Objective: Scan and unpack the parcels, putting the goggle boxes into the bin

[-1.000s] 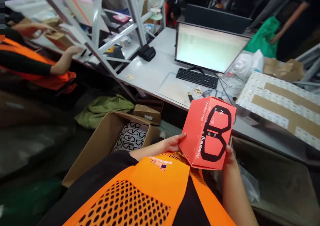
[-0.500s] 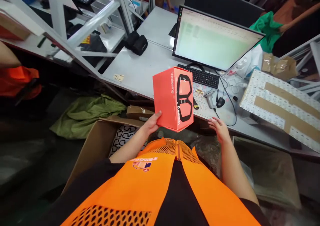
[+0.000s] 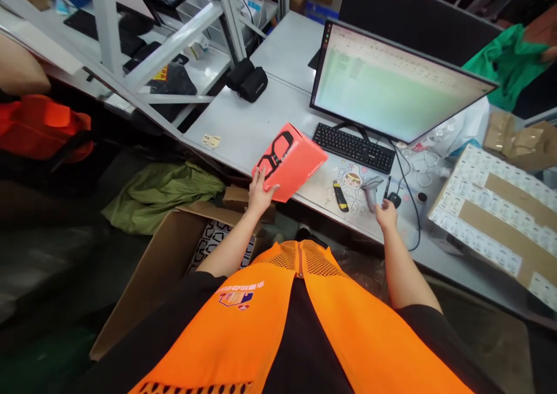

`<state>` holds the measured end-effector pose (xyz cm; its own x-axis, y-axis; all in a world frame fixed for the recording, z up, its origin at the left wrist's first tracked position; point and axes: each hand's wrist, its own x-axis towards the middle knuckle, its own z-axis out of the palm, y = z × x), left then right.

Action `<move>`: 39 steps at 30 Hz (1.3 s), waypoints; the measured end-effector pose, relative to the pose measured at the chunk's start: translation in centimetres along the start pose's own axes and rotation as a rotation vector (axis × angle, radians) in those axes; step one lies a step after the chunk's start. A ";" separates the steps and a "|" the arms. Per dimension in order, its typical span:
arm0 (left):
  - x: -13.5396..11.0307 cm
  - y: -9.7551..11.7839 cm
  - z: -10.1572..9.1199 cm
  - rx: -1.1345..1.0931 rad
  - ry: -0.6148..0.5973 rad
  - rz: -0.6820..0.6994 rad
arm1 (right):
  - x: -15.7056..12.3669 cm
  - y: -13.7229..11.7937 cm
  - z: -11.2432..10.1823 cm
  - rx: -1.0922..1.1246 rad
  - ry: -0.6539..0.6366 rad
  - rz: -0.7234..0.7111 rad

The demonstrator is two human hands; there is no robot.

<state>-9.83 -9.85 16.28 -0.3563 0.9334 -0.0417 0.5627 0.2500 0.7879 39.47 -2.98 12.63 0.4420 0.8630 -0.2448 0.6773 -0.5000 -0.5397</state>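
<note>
Box, centre frame: red-orange, black goggle-shaped outline graphic, pale lettering on side.
Scanner, right of centre: grey.
Utility knife beside it: yellow and black.
Keyboard: black.
Monitor screen: pale green-white, faint rows.
Desk: light grey.
Pouch, upper centre: black.
Vest, bottom of frame: bright orange, perforated mesh at collar.
Shirt beneath: black.
Carton, lower left: brown; contents white, repeated black outline motif.
Cloth, left of centre: olive green.
Bag, upper right: vivid green.
Large box, right edge: white label grid, brown bands.
</note>
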 end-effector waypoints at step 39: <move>-10.9 -3.4 9.5 -0.335 -0.160 -0.272 | 6.7 -2.6 2.5 -0.254 -0.226 0.054</move>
<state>-0.77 -18.39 8.16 -0.3237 0.8798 -0.3481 0.1832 0.4193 0.8892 39.17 4.29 10.39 0.3588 0.8150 -0.4550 0.7939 -0.5228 -0.3104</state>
